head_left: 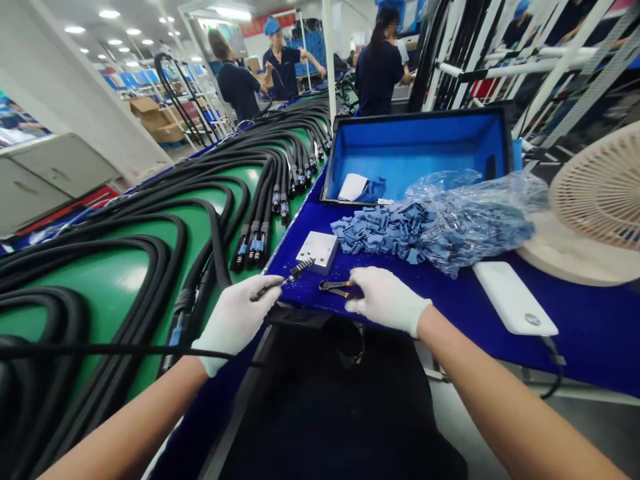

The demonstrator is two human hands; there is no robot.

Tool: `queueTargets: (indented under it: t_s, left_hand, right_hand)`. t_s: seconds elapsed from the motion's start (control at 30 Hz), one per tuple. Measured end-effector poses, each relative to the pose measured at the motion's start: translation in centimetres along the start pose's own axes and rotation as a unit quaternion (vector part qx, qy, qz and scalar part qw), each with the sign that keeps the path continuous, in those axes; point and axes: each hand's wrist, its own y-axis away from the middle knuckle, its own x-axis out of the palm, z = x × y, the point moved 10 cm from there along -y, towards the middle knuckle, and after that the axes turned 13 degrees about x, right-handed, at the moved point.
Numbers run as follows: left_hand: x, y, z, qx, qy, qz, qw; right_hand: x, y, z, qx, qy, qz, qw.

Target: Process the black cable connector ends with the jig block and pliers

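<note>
My left hand (pixel 239 313), in a white glove, is closed in a pinch on a dark cable end (pixel 300 269). Its ribbed black tip points right, over the edge of a small white block (pixel 318 249). In a matching glove, my right hand (pixel 383 299) is closed around small pliers (pixel 336 285) with dark jaws and yellow on the handles. The jaws face left toward the cable end, apart from it. Beyond the block lies a heap of small blue plastic pieces (pixel 385 230), partly spilling from a clear plastic bag (pixel 465 213).
A black-rimmed blue bin (pixel 420 150) stands behind the heap. On the right are a white power bank-like device (pixel 515 298) with a cord and a beige fan (pixel 600 193). Thick black cables (pixel 145 250) cover the green conveyor on the left. Several people work farther back.
</note>
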Motion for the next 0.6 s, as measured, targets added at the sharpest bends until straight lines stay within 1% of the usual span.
queueTargets:
  t_s: [0.03,0.07,0.1,0.13,0.2,0.27,0.33,0.4,0.5,0.6]
  left_hand:
    - [0.3,-0.5,0.4,-0.03,0.035,0.003,0.999]
    - [0.8,-1.0,0.6,-0.053,0.076,0.01,0.996]
    - [1.2,-1.5,0.8,-0.07,0.116,0.019,0.991]
    - [1.6,-2.0,0.8,-0.081,0.15,0.026,0.985]
    - [1.9,-2.9,0.6,-0.09,0.19,0.033,0.977]
    - [1.8,-3.6,0.0,-0.086,0.193,0.03,0.977]
    - [1.4,-4.1,-0.7,-0.077,0.184,0.022,0.98]
    - [1.1,-4.4,-1.5,-0.065,0.17,0.018,0.983]
    - [1.1,-4.8,-2.4,-0.042,0.155,0.023,0.987]
    - [1.4,-4.9,-2.7,-0.031,0.149,0.022,0.988]
  right_hand:
    - [0.6,0.0,-0.2,-0.014,0.074,-0.016,0.997]
    - [1.2,0.0,-0.3,-0.026,0.126,-0.027,0.991]
    - [1.6,-0.1,-0.3,-0.029,0.151,-0.039,0.987]
    - [1.7,-0.2,-0.5,-0.02,0.15,-0.052,0.987]
    - [1.4,-0.4,-1.0,0.015,0.089,-0.065,0.994]
    - [0.8,-0.4,-0.8,0.023,-0.011,-0.061,0.998]
    - [0.3,-0.1,0.7,-0.02,-0.095,-0.036,0.995]
    - [-0.4,0.5,3.1,-0.084,-0.143,-0.017,0.986]
    - [-1.3,1.3,6.2,-0.156,-0.172,-0.001,0.973]
    - [-1.6,1.5,7.6,-0.175,-0.161,-0.002,0.971]
